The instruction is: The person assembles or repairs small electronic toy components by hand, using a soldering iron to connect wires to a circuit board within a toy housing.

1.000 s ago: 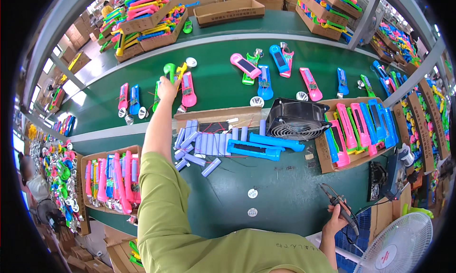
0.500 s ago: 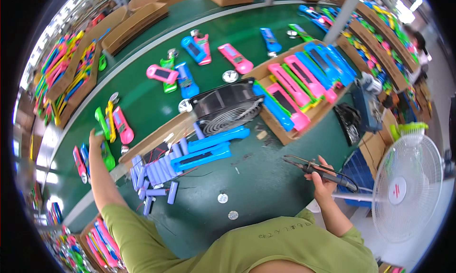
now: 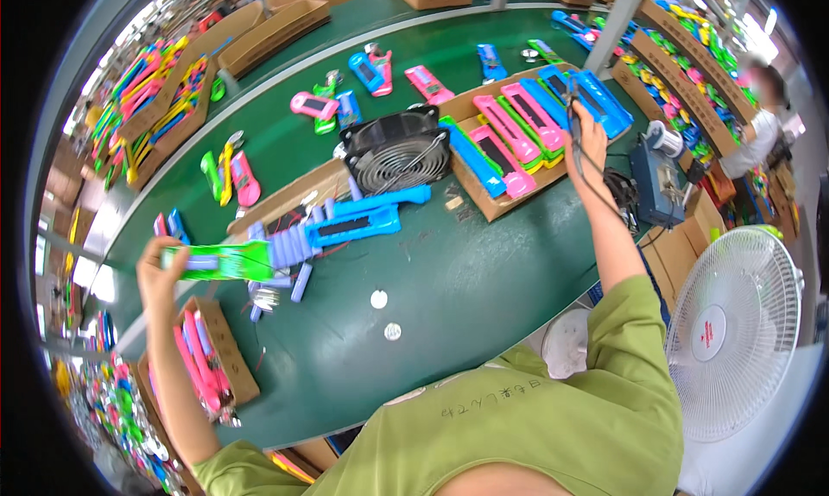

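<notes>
**Green housing [image 3: 249,261] is moving in from the far strip in the left hand [image 3: 161,273]**

The left hand's fingers are closing round the near end of the green housing, leaving no visible gap. A purple cell [image 3: 204,262] is lying inside it, close to the fingers. A silver reflector [image 3: 266,299] is showing just below the housing's far end; blur is hiding whether it is joined.

The right hand [image 3: 591,146] is wrapping tightly round a dark soldering iron [image 3: 573,116], its tip pointing up and away.

Half a second ago the left hand was reaching to the far strip and the right was lower; now the housing is hanging over the near bench [image 3: 449,293] and the iron is rising, so both hands are carrying something and neither is free.

Right of the left grip, loose purple cells [image 3: 292,247] are lying, partly behind the housing; beyond them, blue housings [image 3: 354,227] are resting near a black fan [image 3: 397,161]. In front of the right grip, a carton [image 3: 505,205] is holding coloured housings.

For writing, dark characters are crossing the shirt [image 3: 492,401], a red label is marking the white fan's hub [image 3: 712,332], and two round stickers [image 3: 378,299] are bearing marks too small to read.
</notes>
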A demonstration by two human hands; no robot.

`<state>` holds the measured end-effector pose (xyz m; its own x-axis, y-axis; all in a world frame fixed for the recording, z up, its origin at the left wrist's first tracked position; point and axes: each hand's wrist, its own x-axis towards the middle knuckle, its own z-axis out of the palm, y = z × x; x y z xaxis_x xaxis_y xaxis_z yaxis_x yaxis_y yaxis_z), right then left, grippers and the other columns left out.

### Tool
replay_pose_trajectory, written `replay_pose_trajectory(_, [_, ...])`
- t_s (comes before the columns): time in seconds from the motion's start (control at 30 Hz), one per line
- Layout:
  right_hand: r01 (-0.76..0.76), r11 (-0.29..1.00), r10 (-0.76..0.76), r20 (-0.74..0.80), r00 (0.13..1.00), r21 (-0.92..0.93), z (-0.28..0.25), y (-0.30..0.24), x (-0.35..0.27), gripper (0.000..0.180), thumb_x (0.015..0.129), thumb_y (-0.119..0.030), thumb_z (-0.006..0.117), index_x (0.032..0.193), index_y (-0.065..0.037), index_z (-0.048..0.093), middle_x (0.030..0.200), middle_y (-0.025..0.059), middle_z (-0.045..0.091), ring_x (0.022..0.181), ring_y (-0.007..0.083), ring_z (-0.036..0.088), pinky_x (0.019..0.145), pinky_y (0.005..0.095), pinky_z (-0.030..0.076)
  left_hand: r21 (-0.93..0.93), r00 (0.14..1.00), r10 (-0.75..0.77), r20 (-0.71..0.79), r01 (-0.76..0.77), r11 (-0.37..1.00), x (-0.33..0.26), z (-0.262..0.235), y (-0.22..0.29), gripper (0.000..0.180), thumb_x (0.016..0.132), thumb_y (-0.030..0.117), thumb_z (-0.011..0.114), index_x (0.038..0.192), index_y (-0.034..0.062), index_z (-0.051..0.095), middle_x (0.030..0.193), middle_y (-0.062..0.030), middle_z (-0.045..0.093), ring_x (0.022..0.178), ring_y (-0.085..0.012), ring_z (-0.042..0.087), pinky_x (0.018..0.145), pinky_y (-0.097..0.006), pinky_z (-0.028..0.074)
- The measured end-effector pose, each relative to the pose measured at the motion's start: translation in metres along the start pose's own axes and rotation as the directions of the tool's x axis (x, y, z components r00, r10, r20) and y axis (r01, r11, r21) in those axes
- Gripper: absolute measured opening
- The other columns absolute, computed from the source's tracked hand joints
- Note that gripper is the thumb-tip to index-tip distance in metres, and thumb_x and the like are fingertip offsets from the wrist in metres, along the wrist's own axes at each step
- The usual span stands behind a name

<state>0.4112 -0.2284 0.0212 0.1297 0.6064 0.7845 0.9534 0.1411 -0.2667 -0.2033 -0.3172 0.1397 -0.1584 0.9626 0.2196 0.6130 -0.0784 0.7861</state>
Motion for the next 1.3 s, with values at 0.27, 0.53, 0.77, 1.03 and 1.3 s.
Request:
replay_pose_trajectory(0.27, [-0.078, 0.991, 0.065, 0.122, 0.990, 0.105, 0.055, 0.071, 0.012, 0.046, 0.078, 0.003, 0.039, 0.121, -0.012, 0.039, 0.091, 0.0068, 0.060, 0.077, 0.0217, 0.058, 0.066, 0.0335, 0.043, -0.504, 0.892, -0.433, 0.132, 0.437, 0.745, -0.202, 0.207, 0.012, 0.017, 0.071, 0.005, 0.068, 0.085, 0.0014, 0.059, 0.081, -0.0044, 0.059, 0.080, -0.0105, 0.053, 0.072, -0.025, 0.043])
replay_pose_trajectory(0.53, [-0.276, 0.815, 0.183, 0.226, 0.957, 0.509, -0.055, -0.033, -0.038, 0.039, 0.075, 0.004, 0.057, 0.113, -0.004, 0.054, 0.099, 0.0063, 0.057, 0.083, 0.0113, 0.055, 0.073, 0.0241, 0.044, 0.375, 0.911, 0.394, -0.122, -0.325, 0.868, -0.208, 0.214, 0.064, 0.022, 0.061, 0.004, 0.070, 0.081, 0.0082, 0.064, 0.093, -0.0077, 0.057, 0.087, -0.0241, 0.052, 0.075, -0.035, 0.040])
replay_pose_trajectory(0.77, [-0.127, 0.760, -0.082, 0.288, 0.954, 0.637, -0.081, -0.108, -0.176, 0.045, 0.072, 0.007, 0.060, 0.113, -0.005, 0.046, 0.103, 0.0127, 0.059, 0.091, 0.0231, 0.058, 0.080, 0.0300, 0.044, 0.088, 0.725, 0.545, 0.421, -0.631, 0.771, -0.186, 0.260, 0.070, 0.020, 0.061, 0.002, 0.066, 0.080, 0.0051, 0.063, 0.098, -0.0102, 0.055, 0.089, -0.0283, 0.052, 0.077, -0.040, 0.041])
replay_pose_trajectory(1.03, [-0.193, 0.586, -0.383, 0.479, 0.790, 0.787, -0.077, -0.122, -0.188, 0.043, 0.067, 0.001, 0.067, 0.106, -0.006, 0.051, 0.096, 0.0163, 0.061, 0.097, 0.0333, 0.056, 0.082, 0.0372, 0.046, -0.621, 0.990, -0.079, 0.121, 0.137, 0.771, -0.200, 0.257, 0.063, 0.014, 0.076, -0.003, 0.059, 0.088, 0.0001, 0.064, 0.098, -0.0112, 0.059, 0.083, -0.0178, 0.058, 0.078, -0.028, 0.046])
replay_pose_trajectory(1.3, [0.047, 0.593, -0.495, 0.318, 0.809, 0.804, -0.089, -0.137, -0.171, 0.036, 0.068, -0.007, 0.070, 0.101, -0.005, 0.055, 0.074, 0.0074, 0.062, 0.062, 0.0195, 0.059, 0.091, 0.0444, 0.040, 0.102, 0.974, 0.189, 0.124, -0.202, 0.974, -0.169, 0.227, 0.045, 0.008, 0.066, 0.000, 0.065, 0.074, 0.0032, 0.064, 0.069, -0.0061, 0.056, 0.072, -0.0188, 0.054, 0.067, -0.030, 0.042])
